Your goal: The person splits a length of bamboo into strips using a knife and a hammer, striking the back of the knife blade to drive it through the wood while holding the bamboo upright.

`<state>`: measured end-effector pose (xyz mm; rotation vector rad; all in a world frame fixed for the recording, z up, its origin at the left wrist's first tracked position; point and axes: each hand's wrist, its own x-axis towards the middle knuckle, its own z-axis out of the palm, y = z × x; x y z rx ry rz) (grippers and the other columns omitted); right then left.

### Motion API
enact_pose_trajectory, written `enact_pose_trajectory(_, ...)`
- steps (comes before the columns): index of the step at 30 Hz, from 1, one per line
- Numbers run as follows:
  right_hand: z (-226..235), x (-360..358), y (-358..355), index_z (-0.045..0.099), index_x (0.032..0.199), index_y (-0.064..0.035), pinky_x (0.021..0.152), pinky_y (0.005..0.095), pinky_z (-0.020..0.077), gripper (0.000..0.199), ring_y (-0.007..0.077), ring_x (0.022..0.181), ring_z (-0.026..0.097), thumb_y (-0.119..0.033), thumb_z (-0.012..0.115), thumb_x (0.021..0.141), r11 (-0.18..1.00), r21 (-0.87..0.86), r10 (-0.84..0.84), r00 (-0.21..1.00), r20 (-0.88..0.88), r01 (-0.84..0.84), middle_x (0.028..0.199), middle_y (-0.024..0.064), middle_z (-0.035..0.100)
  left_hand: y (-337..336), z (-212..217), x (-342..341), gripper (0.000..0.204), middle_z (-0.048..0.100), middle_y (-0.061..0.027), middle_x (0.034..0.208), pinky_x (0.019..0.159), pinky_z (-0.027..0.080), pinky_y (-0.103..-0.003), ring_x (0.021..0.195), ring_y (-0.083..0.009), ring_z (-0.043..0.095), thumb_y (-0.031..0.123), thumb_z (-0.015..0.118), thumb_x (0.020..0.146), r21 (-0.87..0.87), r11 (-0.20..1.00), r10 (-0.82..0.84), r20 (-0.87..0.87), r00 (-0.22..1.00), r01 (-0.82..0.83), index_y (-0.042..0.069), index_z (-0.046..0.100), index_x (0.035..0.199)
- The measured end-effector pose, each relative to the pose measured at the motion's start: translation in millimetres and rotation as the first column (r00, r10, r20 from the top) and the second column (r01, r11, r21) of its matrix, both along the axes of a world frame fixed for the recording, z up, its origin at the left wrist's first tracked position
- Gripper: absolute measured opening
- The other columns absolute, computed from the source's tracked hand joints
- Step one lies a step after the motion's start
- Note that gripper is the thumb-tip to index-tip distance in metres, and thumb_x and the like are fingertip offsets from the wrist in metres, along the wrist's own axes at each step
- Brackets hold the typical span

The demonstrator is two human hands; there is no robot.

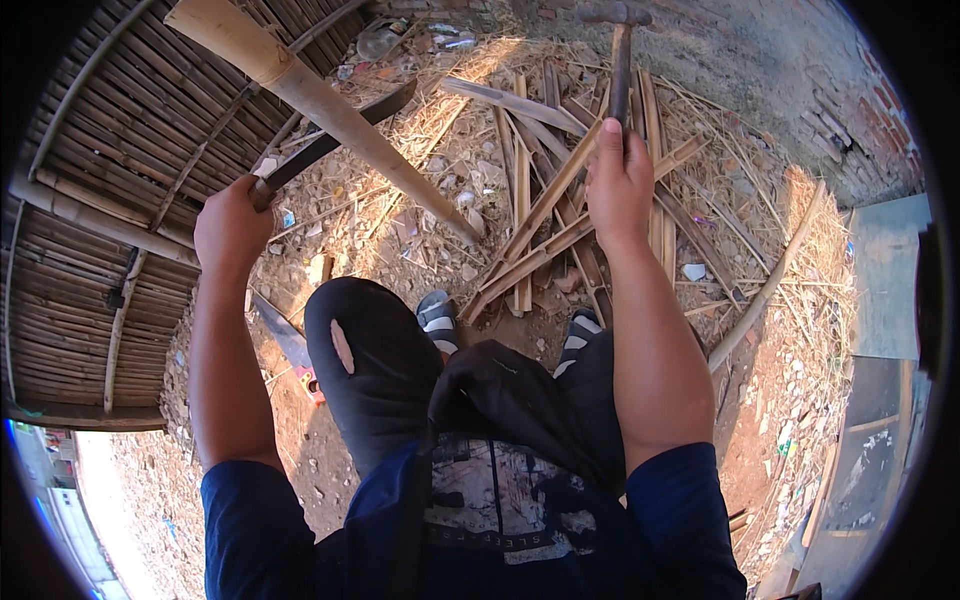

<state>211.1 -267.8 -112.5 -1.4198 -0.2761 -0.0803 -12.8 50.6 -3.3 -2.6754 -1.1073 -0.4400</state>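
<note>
Bamboo pole (pixel 330 110): slants from upper left to ground, between hands. Left hand (pixel 232 228) grips machete (pixel 335 138), nearer; right hand (pixel 618 185) grips hammer (pixel 620 60).

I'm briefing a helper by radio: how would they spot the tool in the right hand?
Find the heap of split bamboo strips on the ground ahead of the feet. Above it the right hand grips a hammer upright: a dark straight handle with a crosswise metal head, unlike the pale flat strips around it.
</note>
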Motion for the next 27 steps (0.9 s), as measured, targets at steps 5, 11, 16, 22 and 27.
enact_pose_trajectory(5,-6.0,4.7,-1.0,0.062,0.101,-0.0023,0.053,0.0289,0.0414,0.045,0.0084,0.057,0.052,-0.046,0.052,0.108,0.997,-0.062,-0.036,0.999,0.017,0.037,0.068,-0.0011,0.055,13.5,-6.0,-21.8,0.038,0.074,-0.0167,0.103,0.085,0.056,-0.048,0.099,-0.0372,0.070,0.024,0.072,0.083,0.057,0.998,0.014,0.049,0.999,-0.017,0.017,0.074,0.120)
enact_pose_trajectory(11,-3.5,1.7,2.5,0.062,0.100,-0.0029,0.052,0.0281,0.0401,0.047,0.0083,0.057,0.051,-0.048,0.052,0.107,1.000,-0.018,-0.014,0.999,-0.051,0.013,0.067,-0.0015,0.054,20.7,-20.4,-36.7,0.038,0.074,-0.0188,0.102,0.084,0.056,-0.049,0.098,-0.0392,0.070,0.022,0.071,0.082,-0.047,0.999,-0.003,0.033,0.999,0.005,0.015,0.074,0.119)
enact_pose_trajectory(16,-13.0,8.1,4.1,0.061,0.099,-0.0037,0.052,0.0270,0.0397,0.046,0.0078,0.057,0.050,-0.049,0.053,0.107,0.999,-0.012,-0.033,0.997,-0.076,0.033,0.067,-0.0011,0.054,4.0,-16.7,-36.6,0.041,0.074,-0.0200,0.097,0.083,0.055,-0.047,0.095,-0.0394,0.070,0.024,0.075,0.081,-0.105,0.991,-0.078,0.016,0.997,0.079,0.010,0.072,0.120)
enact_pose_trajectory(22,-8.1,5.8,5.9,0.053,0.096,-0.0080,0.046,0.0241,0.0335,0.041,0.0055,0.052,0.039,-0.048,0.055,0.106,0.997,0.076,-0.004,0.992,-0.130,0.013,0.066,-0.0038,0.045,-17.0,-11.7,-27.6,0.035,0.073,-0.0208,0.094,0.082,0.055,-0.049,0.093,-0.0407,0.070,0.022,0.074,0.079,-0.134,0.978,-0.150,0.062,0.987,0.157,0.010,0.074,0.112)
enact_pose_trajectory(27,-5.6,5.0,2.3,0.053,0.096,-0.0080,0.046,0.0244,0.0337,0.040,0.0051,0.051,0.039,-0.047,0.054,0.107,0.998,0.055,-0.012,0.994,-0.108,0.018,0.065,-0.0039,0.045,-12.2,-24.3,-9.0,0.043,0.073,-0.0216,0.100,0.085,0.055,-0.048,0.098,-0.0397,0.070,0.024,0.076,0.081,-0.131,0.981,-0.144,-0.019,0.989,0.140,0.008,0.072,0.121)
